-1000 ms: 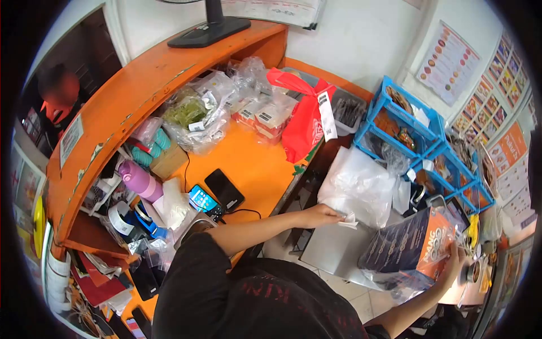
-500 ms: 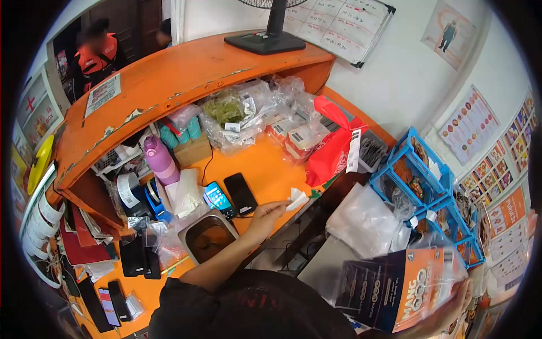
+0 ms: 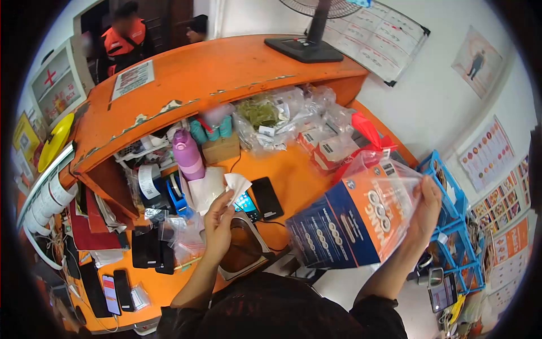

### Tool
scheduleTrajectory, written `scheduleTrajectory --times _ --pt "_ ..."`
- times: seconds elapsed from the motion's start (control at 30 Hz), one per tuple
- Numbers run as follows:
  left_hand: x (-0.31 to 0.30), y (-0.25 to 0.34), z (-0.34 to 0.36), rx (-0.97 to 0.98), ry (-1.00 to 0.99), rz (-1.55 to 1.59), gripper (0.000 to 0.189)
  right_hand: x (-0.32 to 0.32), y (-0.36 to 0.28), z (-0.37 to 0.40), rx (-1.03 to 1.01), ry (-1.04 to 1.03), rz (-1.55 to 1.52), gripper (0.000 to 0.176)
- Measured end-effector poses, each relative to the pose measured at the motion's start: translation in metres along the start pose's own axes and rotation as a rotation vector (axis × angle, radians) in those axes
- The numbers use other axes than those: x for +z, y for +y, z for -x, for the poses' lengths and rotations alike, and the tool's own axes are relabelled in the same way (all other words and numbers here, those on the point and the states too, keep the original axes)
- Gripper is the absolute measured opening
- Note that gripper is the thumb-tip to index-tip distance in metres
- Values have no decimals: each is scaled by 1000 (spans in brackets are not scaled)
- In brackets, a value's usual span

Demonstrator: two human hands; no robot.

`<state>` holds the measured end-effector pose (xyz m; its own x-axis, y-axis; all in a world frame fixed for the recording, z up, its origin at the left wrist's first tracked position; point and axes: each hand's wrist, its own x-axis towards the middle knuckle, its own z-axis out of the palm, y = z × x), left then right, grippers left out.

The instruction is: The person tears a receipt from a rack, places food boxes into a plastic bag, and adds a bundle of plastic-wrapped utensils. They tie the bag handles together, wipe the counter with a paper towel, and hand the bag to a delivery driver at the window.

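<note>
My left hand (image 3: 219, 221) pinches a small white slip of paper (image 3: 237, 183) above the counter, near a lit phone (image 3: 245, 202) and a dark phone (image 3: 266, 198). My right hand (image 3: 427, 208) grips the top edge of a clear plastic bag (image 3: 339, 223) printed in orange and navy blue. The bag hangs tilted over the counter's front edge, between my two arms. Partly behind it lies a red bag (image 3: 370, 133). Below my left hand sits a metal tray (image 3: 261, 240) with a brown inside.
A purple bottle (image 3: 187, 155), a blue tape dispenser (image 3: 176, 195) and wrapped packages (image 3: 259, 116) line the orange shelf (image 3: 226, 68). Blue baskets (image 3: 446, 186) stand at the right. Several phones (image 3: 110, 295) lie at the lower left. A person in an orange vest (image 3: 125, 39) stands beyond the counter.
My right hand has lifted the printed plastic bag from the lower right toward the middle. My left hand has moved left with the paper slip. The view has shifted.
</note>
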<state>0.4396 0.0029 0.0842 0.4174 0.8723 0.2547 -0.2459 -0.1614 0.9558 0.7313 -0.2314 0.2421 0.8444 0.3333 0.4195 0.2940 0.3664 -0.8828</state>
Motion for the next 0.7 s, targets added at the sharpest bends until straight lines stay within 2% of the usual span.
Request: scheduleTrajectory --times 0.1,0.2,0.47,0.5,0.53,0.6,0.63,0.7 --pt "-25 -2 2 7 64 -68 34 40 29 -32 90 -145 -145 21" --pt "-40 -7 5 47 123 -95 34 71 56 -57 62 -245 -129 27" --pt "-44 -14 2 38 187 -76 32 149 112 -107 4 -210 -7 35" --pt "-43 -16 3 19 188 -70 32 148 139 -129 -114 -199 58 37" --pt "-43 -17 3 -1 189 -68 33 153 150 -142 -117 -209 51 37" --pt "-44 -21 5 -9 209 -71 33 164 165 -156 -301 -105 221 39" --pt "-46 -23 6 -11 219 -88 33 167 171 -162 -299 -115 211 39" --pt "-48 -25 9 -12 248 -110 32 175 180 -174 -472 -16 361 38"
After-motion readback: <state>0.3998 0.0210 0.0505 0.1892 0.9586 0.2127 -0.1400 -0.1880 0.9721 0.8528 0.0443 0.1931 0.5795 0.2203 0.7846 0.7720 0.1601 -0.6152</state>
